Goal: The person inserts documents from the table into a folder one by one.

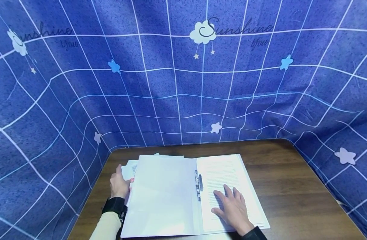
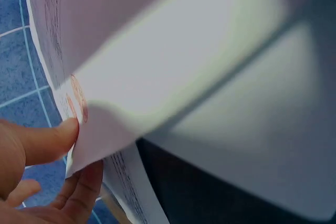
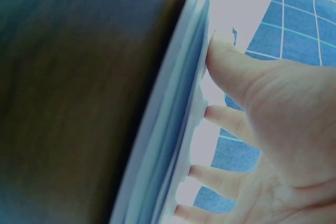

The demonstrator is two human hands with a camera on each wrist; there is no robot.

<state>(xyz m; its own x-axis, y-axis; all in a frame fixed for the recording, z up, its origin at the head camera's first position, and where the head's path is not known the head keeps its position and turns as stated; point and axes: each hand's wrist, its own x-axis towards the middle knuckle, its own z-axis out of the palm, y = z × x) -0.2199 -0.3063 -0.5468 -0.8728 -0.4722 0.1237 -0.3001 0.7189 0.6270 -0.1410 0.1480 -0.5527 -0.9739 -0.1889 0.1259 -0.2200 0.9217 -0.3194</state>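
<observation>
A white folder (image 1: 162,200) lies spread on the table, with a metal clip (image 1: 198,186) along its spine. Printed pages (image 1: 218,166) are stacked on its right side. My right hand (image 1: 234,208) rests on those pages, fingers spread, fingertips touching the print. At the folder's left edge, my left hand (image 1: 118,185) pinches a paper sheet (image 2: 121,82) between thumb and fingers. Faint print and red marks show near that sheet's edge in the left wrist view. Other loose papers (image 1: 127,170) stick out from under the folder's left cover, which hides most of them.
The brown wooden table (image 1: 285,180) extends right of the folder. A blue curtain (image 1: 183,83) with white grid lines, stars and clouds surrounds the table at the back and both sides.
</observation>
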